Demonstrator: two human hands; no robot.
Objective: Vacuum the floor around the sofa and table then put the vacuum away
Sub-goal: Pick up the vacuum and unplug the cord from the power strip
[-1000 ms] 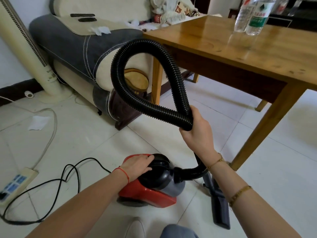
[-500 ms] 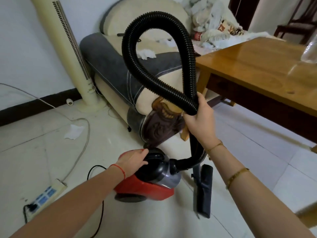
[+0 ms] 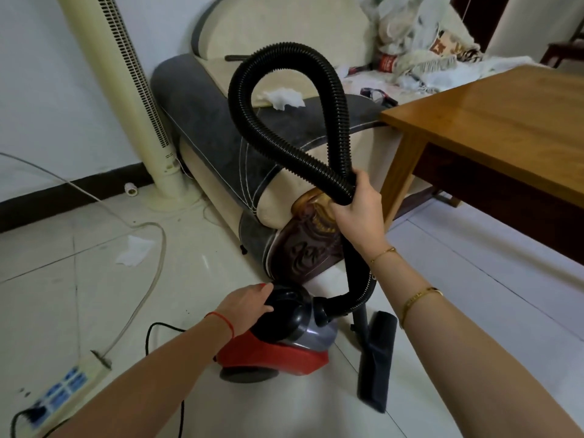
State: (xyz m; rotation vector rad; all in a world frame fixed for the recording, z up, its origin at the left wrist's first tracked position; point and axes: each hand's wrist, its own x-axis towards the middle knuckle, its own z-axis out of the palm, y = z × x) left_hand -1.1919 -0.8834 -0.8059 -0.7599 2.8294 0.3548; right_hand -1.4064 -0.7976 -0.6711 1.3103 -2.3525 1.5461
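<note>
Right hand [image 3: 357,213] clamped on looped hose [image 3: 284,121], left hand [image 3: 249,306] spread flat atop vacuum [image 3: 284,343]; cord [image 3: 164,330] trailing behind, prob snag risk w/ lift.

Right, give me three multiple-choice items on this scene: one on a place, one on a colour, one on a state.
1. Where does the floor nozzle lie?
A on the table
B on the floor beside the vacuum
C on the sofa

2. What colour is the vacuum's base?
A red
B green
C yellow

3. How is the hose held?
A flat on the floor
B looped, gripped by the right hand
C coiled on the table

Answers: 1 B, it rests on tiles right of the vacuum; 2 A, the lower shell is red; 3 B, the right hand grips the raised loop.
</note>
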